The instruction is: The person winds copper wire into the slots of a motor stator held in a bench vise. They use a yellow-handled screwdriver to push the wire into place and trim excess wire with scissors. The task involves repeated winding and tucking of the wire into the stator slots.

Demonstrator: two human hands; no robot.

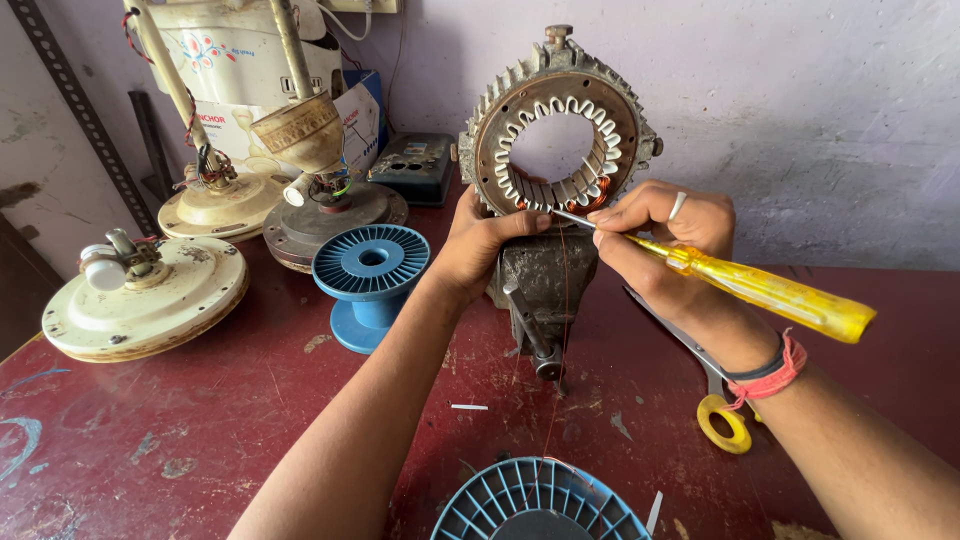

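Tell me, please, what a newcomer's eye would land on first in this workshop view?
Probably the ring-shaped motor stator clamped upright in a bench vise at centre, where the right hand pokes a yellow-handled screwdriver into its windings while the left hand steadies its rim. Next, the blue spool and dismantled fan motor housings at left on the red table.

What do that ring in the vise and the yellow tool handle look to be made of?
The ring looks like cast metal, dull grey-brown and tarnished, with ribbed fins outside and pale, probably paper-like, liners in its slots. The screwdriver handle, in the right hand, seems translucent yellow plastic, glossy where light shines through.
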